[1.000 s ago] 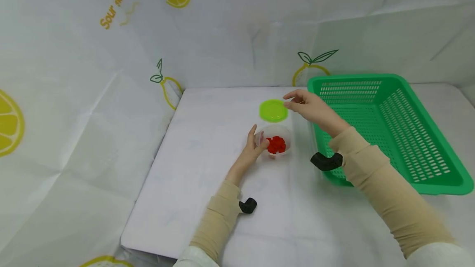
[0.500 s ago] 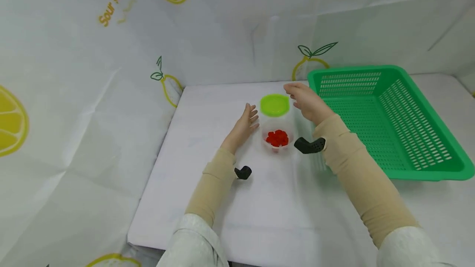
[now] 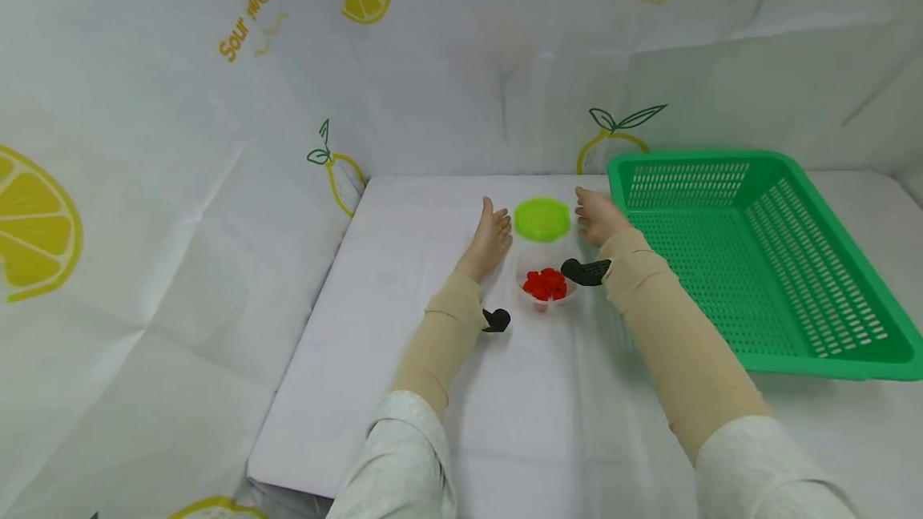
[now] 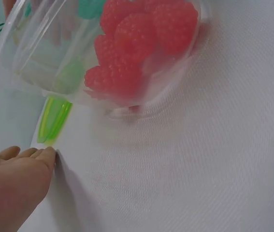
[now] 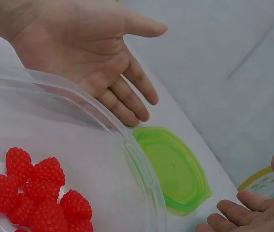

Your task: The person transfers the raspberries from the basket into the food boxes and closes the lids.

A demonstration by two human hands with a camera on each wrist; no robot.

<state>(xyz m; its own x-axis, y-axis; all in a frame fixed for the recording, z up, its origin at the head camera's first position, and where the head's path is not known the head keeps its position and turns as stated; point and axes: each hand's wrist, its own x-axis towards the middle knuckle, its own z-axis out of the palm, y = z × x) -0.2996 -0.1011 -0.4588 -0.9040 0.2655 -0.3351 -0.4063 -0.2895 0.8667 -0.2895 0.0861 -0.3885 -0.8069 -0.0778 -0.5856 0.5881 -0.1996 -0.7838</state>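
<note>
A clear plastic bowl (image 3: 530,263) stands on the white table with several red raspberries (image 3: 546,284) inside. Just behind it lies a bright green lid (image 3: 542,219), flat on the cloth. My left hand (image 3: 492,237) is beside the lid on its left, fingers straight and holding nothing. Across from it, my right hand (image 3: 597,215) is on the lid's right side, its palm turned inward and nothing in it. In the right wrist view both palms face the lid (image 5: 173,169) from either side, the right hand (image 5: 255,212) apart from it.
A large green plastic basket (image 3: 721,363) with slotted walls stands on the right of the table, close by the right forearm. Behind the table hangs a pale sheet (image 3: 461,62) printed with lemons. A black wrist camera (image 3: 586,271) overlaps the bowl's right edge in the head view.
My left hand has let go of the bowl and moved forward beside the lid. The right hand has come down from above the basket's edge to the lid's right, fingers straightened.
</note>
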